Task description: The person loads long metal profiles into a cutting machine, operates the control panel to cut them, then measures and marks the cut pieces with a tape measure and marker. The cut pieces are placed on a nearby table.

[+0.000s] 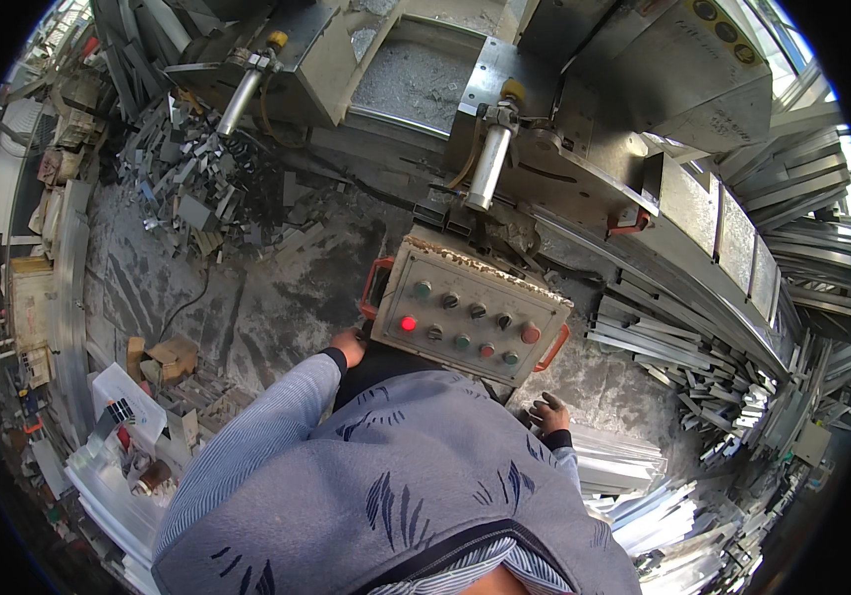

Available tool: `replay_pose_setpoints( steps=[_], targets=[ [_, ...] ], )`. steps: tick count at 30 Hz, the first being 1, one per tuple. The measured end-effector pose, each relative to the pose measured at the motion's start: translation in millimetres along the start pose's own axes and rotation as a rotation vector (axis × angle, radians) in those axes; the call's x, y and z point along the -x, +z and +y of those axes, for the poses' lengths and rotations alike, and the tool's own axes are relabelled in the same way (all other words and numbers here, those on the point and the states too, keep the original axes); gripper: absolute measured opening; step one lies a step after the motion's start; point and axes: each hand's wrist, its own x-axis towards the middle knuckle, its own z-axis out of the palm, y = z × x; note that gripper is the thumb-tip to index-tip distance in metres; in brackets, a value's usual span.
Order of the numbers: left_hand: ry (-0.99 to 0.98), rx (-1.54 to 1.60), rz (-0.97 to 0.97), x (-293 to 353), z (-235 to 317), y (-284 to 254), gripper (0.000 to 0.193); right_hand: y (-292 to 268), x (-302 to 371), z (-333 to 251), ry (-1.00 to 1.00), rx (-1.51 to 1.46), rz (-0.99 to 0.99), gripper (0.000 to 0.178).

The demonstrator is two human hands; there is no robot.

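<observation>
A metal control box (445, 315) with rust along its far edge stands in front of me. Its sloping face carries several buttons and black knobs, and one red button (408, 323) is lit. Close to the box's lower left corner is my left hand (350, 346); its fingers are too small and partly hidden to read, and I cannot tell whether they touch the box. My right hand (550, 414) hangs below the box's right side, apart from it, fingers loosely apart with dark tips and nothing in them. Orange handles (551, 349) flank the box.
A large cutting machine (604, 169) with metal cylinders (490, 164) stands beyond the box. Offcuts (187, 183) heap on the floor at far left. Metal profiles (683, 342) are stacked at right, with more (609, 461) beside my right hand. A white plastic container (133, 402) sits at left.
</observation>
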Motion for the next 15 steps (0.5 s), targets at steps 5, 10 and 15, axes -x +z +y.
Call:
replay_pose_setpoints(
  steps=[5,10,15],
  targets=[
    [-0.074,-0.028,0.047,47.0,5.7,17.8,0.04,-28.1,-25.1,-8.8,-0.054,0.085,-0.012,0.059],
    [-0.007,0.025,0.026,84.5,1.1,33.1,0.035,-44.2,-52.6,24.0,0.014,0.153,-0.028,0.055],
    [-0.041,0.087,0.103,112.9,-14.6,30.9,0.035,-47.5,-68.1,63.0,0.071,0.145,-0.019,0.051]
  ],
)
